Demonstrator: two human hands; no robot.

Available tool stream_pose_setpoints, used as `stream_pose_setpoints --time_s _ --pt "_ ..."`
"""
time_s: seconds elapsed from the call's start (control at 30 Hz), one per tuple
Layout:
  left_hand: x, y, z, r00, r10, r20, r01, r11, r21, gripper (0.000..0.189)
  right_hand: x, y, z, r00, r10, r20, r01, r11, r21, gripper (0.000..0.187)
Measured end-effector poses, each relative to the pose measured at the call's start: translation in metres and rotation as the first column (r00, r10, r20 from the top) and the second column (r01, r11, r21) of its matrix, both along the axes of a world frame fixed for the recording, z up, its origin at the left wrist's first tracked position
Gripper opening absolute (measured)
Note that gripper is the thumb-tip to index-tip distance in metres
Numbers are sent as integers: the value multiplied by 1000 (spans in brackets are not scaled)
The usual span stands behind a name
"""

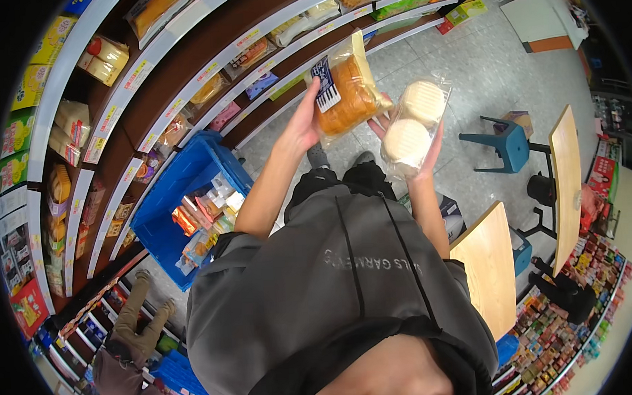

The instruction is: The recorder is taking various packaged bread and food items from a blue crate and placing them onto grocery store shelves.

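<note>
A clear bag of golden-brown bread [348, 94] with a dark label is in my left hand [305, 117]. The thumb lies on its front near the label. Beside it, my right hand [432, 154] grips a clear pack of round white buns [408, 138]. Its fingers show behind the left edge of this pack, close to the bread bag's lower right corner. Both packs are held up over the floor, in front of the shelves. A blue plastic crate [163, 223] stands left of my left forearm, with several packaged foods [207, 212] inside.
Shelves [187, 87] with packaged bread and price tags curve along the left and top. To the right are a teal stool [507, 141] and wooden tabletops [485, 264] [565, 189]. One person [126, 355] is at lower left; another in dark clothes [567, 293] is at lower right.
</note>
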State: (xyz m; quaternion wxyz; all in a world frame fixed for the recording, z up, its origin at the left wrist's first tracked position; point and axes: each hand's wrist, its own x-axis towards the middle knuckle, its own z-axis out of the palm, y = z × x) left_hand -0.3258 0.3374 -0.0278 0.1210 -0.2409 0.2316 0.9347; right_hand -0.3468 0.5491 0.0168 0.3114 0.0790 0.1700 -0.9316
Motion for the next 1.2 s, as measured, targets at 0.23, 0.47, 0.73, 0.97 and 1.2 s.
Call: stream_pose_setpoints --time_s 0.23,0.47,0.73,0.97,1.2 --pt "-35 10 14 998 -70 -3 68 955 287 49 -47 17 -3 1000 -23 -16 24 998 55 74" --pt "-71 27 16 981 180 -70 -184 981 -59 46 -85 25 2 1000 6 -24 -5 998 55 72" --pt "-102 89 32 843 141 -519 -522 449 -725 74 -140 90 -65 998 26 63 -27 1000 15 73" --pt "-157 163 33 902 -96 -422 -383 277 -881 77 -182 166 -81 990 -62 125 56 997 56 61" --pt "-217 227 30 914 -295 -279 -202 264 -943 84 -225 247 -101 984 -94 150 81 992 92 58"
